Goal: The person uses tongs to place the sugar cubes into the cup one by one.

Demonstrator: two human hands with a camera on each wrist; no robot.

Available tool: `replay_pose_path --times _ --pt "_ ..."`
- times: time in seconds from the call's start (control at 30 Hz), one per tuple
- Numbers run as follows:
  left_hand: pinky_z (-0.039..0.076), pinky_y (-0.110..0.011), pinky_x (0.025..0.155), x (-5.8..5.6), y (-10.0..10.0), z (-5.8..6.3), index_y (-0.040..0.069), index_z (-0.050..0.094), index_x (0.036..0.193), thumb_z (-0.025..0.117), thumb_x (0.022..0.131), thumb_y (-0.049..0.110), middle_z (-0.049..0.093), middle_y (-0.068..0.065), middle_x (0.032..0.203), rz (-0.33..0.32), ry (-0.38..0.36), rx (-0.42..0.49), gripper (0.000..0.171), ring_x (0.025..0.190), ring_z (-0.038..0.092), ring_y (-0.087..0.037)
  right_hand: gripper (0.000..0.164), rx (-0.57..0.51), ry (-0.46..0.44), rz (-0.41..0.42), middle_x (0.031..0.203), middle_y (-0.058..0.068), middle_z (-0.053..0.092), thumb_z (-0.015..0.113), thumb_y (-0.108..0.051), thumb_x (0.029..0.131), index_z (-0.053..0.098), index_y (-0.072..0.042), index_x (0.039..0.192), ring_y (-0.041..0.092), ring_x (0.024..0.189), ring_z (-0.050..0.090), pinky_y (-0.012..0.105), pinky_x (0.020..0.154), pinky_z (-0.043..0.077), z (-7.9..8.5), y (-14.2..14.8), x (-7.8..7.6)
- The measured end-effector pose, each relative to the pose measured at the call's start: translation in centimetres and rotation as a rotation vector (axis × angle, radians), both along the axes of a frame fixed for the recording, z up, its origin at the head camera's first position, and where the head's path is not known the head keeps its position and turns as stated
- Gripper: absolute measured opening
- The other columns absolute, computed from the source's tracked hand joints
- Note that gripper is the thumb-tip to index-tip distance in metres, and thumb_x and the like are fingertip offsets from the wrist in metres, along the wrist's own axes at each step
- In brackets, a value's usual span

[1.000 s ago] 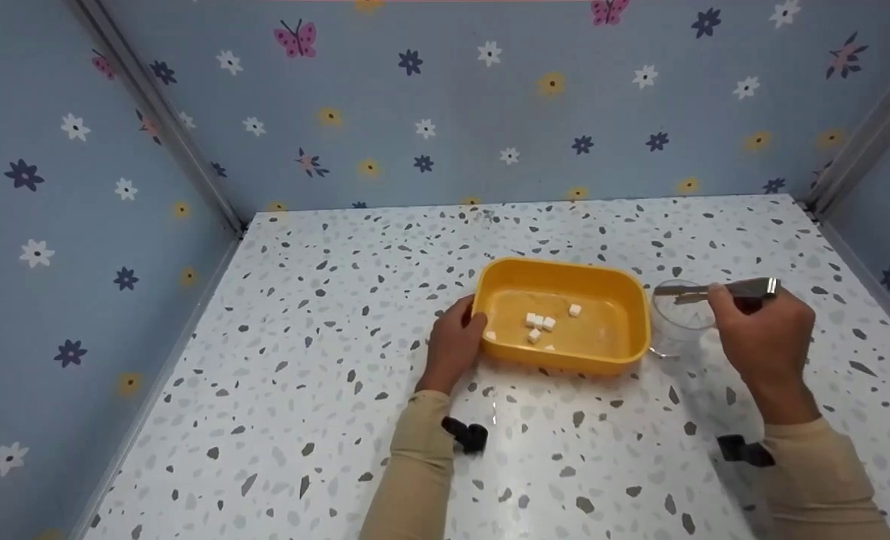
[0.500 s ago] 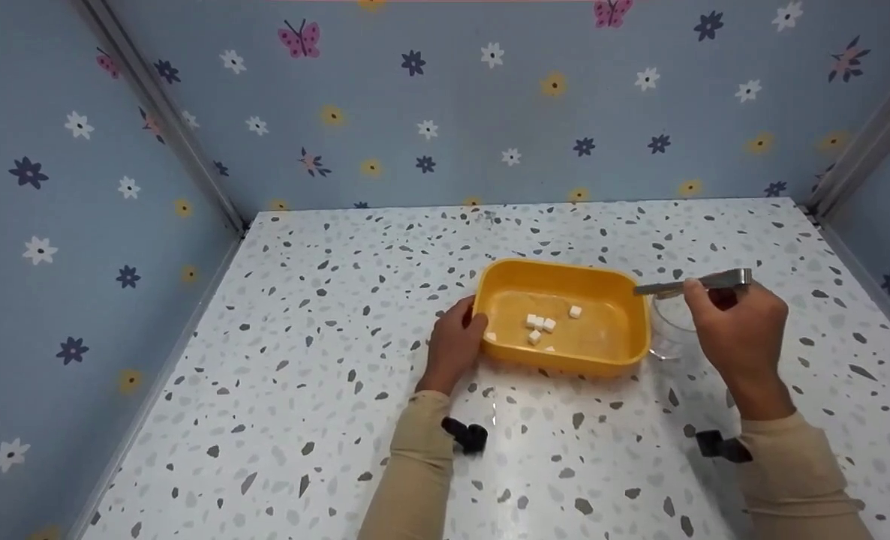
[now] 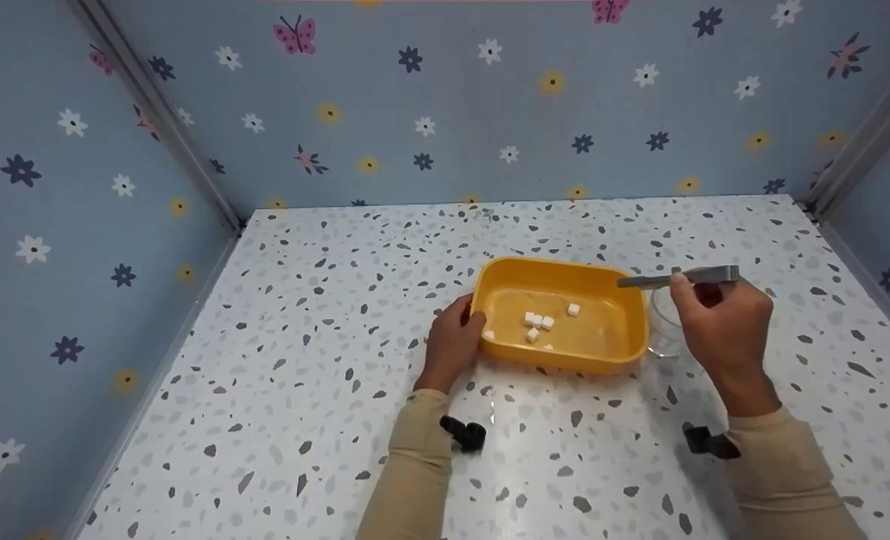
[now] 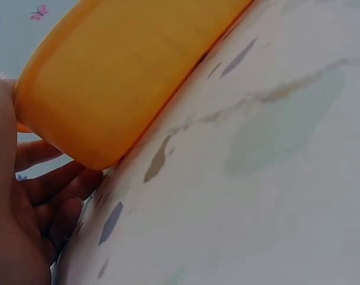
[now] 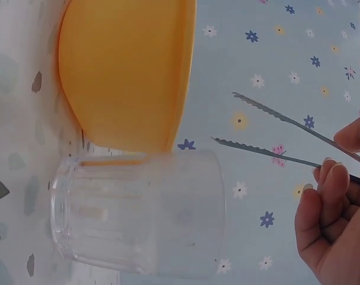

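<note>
A yellow rectangular tub (image 3: pixel 557 274) stands on the speckled table with several small white cubes (image 3: pixel 537 321) on its floor. My left hand (image 3: pixel 451 341) grips the tub's left end, thumb at the rim and fingers against the outer wall (image 4: pixel 102 89). In my right hand (image 3: pixel 726 334) are metal tongs (image 3: pixel 644 283), pinched between thumb and fingers. Their tips reach over the tub's right rim. The right wrist view shows the serrated tong arms (image 5: pixel 257 148) spread apart with nothing between them. Below the tongs, a clear cup (image 5: pixel 138 214) stands beside the tub, partly hidden by my right hand in the head view.
The white terrazzo table (image 3: pixel 317 375) extends left, in front of and behind the tub. Flower-print panels (image 3: pixel 460 97) rise at the back and both sides, joined by metal corner posts (image 3: pixel 160 112). Black wrist mounts (image 3: pixel 466 433) sit at both sleeves.
My right hand has moved left with the tongs, from above the clear cup to over the tub's right rim. The left hand, tub and white cubes have stayed in place.
</note>
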State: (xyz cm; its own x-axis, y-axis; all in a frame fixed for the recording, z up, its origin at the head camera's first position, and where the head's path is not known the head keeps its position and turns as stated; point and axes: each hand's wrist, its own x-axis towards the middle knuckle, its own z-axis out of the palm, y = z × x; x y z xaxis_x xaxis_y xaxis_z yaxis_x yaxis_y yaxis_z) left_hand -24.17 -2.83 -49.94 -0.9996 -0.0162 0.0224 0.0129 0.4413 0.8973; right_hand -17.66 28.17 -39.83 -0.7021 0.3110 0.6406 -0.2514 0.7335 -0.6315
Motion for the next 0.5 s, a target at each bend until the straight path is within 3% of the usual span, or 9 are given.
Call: replay_pose_path --times 0.5 --pt "0.044 -0.034 0.103 0.0 0.1 -0.1 0.015 0.056 0.143 0.05 0.098 0.032 0.061 0.0 0.135 0.003 -0.006 -0.009 0.048 0.114 0.057 -0.014 0.019 0.059 -0.014 0.145 0.073 0.011 0.06 0.071 -0.015 0.091 0.072 0.004 0.093 0.02 0.063 0.044 0.017 0.057 0.035 -1.2 -1.8 -0.8"
